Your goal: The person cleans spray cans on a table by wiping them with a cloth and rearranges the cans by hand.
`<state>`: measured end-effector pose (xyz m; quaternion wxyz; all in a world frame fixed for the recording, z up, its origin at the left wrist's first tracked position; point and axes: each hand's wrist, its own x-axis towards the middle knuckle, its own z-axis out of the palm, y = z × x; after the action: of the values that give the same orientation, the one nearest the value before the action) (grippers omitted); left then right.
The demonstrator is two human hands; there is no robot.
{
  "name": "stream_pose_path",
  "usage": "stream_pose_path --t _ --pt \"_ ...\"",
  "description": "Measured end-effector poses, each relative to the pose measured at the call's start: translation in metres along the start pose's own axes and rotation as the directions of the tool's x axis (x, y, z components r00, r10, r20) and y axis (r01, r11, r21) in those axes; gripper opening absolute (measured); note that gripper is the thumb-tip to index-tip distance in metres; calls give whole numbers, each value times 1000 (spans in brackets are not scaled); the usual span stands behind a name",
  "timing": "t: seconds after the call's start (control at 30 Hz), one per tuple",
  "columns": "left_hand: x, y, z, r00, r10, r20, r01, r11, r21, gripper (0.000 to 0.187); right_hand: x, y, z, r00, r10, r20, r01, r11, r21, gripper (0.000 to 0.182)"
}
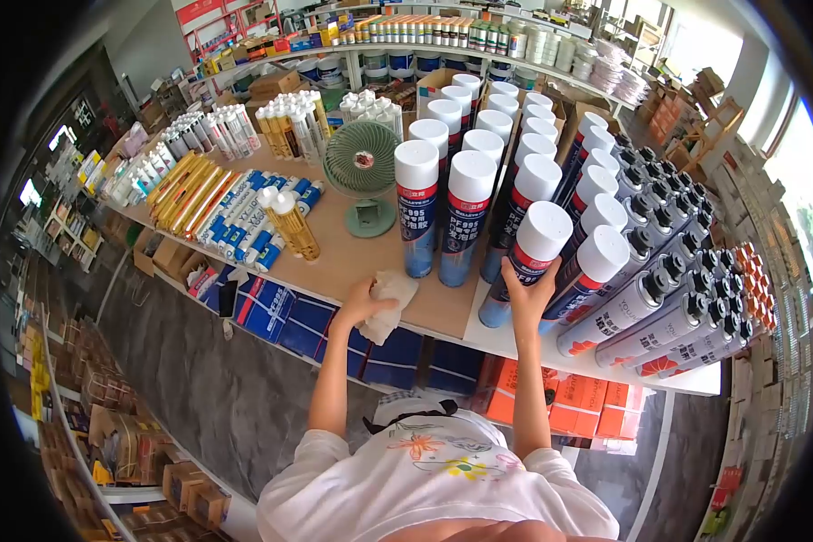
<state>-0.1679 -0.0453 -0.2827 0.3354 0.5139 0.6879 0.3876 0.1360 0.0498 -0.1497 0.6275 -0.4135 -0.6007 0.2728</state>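
Note:
My left hand [359, 305] is closed on a crumpled pale cloth [390, 305] at the table's front edge. My right hand [530, 291] wraps around the lower body of a foam spray can [526, 262] with a white cap and a dark blue and red label, standing at the front of its row. Just left stand two more front cans, one labelled PF995 [466, 221] and another [416, 212] beside it. To the right, a similar white-capped can [587, 271] stands close to my right fingers.
A green fan [361, 167] stands mid-table. Gold tubes [291, 226] and blue-white tubes [260, 217] lie to its left. Several black-topped cans [646, 307] fill the right end. Blue boxes [303, 327] and orange boxes [576, 404] sit below the tabletop [334, 257].

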Motion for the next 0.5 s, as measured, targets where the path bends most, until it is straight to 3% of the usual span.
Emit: stream_pose_path --t 0.03,0.13,0.2,0.27,0.3,0.43,0.5 --pt "-6 8 6 986 134 -97 -126 988 86 57 0 -1 0 1000 -2 4 2 1000 6 66" --pt "-22 44 18 979 170 -114 -163 984 65 56 1 -1 0 1000 -2 -20 1 1000 -7 66" --pt "-19 63 22 950 280 -139 -262 956 131 51 3 -5 -3 1000 -7 15 8 1000 -7 64" --pt "-24 117 15 956 196 -218 -265 894 -361 49 3 -8 -4 1000 14 10 -14 1000 7 68" --pt "-27 150 8 941 238 -239 -326 824 -464 46 1 -13 -5 1000 14 12 -14 1000 -1 68" --pt "-29 247 -23 908 363 -210 -417 725 -548 44 -5 -15 -7 999 -6 38 6 1000 -7 66" --pt "-26 283 -30 864 487 -125 -471 696 -542 46 -8 -19 -7 998 -12 54 12 1000 2 65"
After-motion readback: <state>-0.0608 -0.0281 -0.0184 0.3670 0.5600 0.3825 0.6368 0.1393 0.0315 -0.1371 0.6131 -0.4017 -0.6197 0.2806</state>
